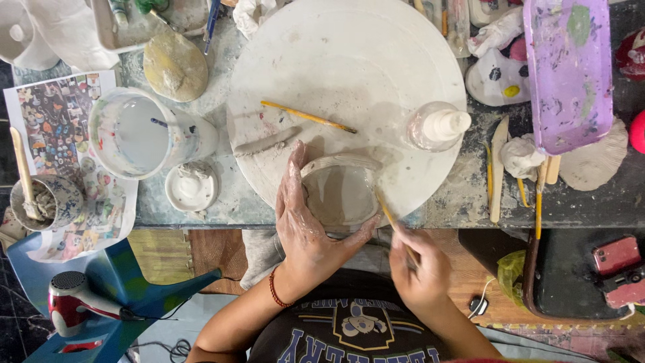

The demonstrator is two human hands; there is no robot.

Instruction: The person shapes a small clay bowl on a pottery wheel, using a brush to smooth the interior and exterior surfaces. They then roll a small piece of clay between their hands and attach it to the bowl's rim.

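1. Clay bowl, grey and still wet-looking, sits at the near edge of the round white board, close to the person's body.
2. Left hand, smeared with clay, is wrapped around the bowl's left wall and near rim, fingers spread and pressed against it, bracing it.
3. Right hand is closed around a thin wooden tool, whose tip reaches the bowl's right rim. The two hands are apart, one on each side of the bowl.
4. Judging from this, the step in hand looks like shaping or smoothing the bowl's rim with the tool while the other hand steadies it. The next move likely calls for light, even pressure at the rim and a firm brace, since the soft wall could dent.
5. Farther on the board lie a flattened clay strip, a yellow-handled brush and a small spray bottle.
6. To the left on the desk stand a water cup with cloudy water and a small dish of white slip; a purple tray is at the far right.
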